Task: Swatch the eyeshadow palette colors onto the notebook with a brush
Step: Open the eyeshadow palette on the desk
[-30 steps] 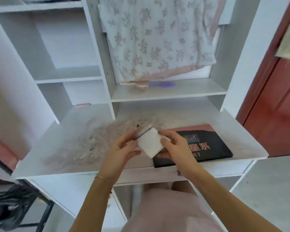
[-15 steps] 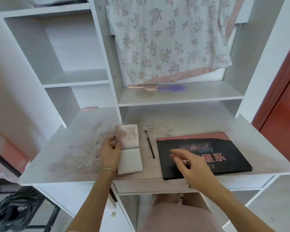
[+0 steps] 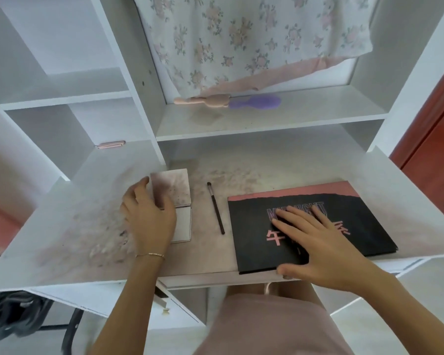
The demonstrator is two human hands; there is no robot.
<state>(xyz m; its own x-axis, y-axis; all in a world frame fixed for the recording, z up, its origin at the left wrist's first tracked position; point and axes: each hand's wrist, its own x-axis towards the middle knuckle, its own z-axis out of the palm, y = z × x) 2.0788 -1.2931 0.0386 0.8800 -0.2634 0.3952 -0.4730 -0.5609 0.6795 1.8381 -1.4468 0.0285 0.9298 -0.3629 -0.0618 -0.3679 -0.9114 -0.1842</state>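
Observation:
A small white notebook (image 3: 171,187) lies open on the dusty white desk (image 3: 267,172), its upper page smudged with pink and dark powder. My left hand (image 3: 149,224) lies on its left side and holds it flat, covering part of both pages. To its right a thin dark brush (image 3: 215,208) lies loose on the desk, bristles pointing away from me. Further right lies the closed black eyeshadow palette (image 3: 254,242) with pink lettering. My right hand (image 3: 315,242) is spread on its lid, thumb at the front edge.
A purple and pink hairbrush (image 3: 254,102) lies on the shelf above the desk, under a hanging floral cloth (image 3: 241,34). A small pink item (image 3: 110,145) sits at the back left. A red door (image 3: 433,162) stands at the right. Powder stains cover the desk's left half.
The notebook went from both hands onto the desk and lies open. My right hand let go and moved right onto the palette lid. The left hand slid further over the notebook.

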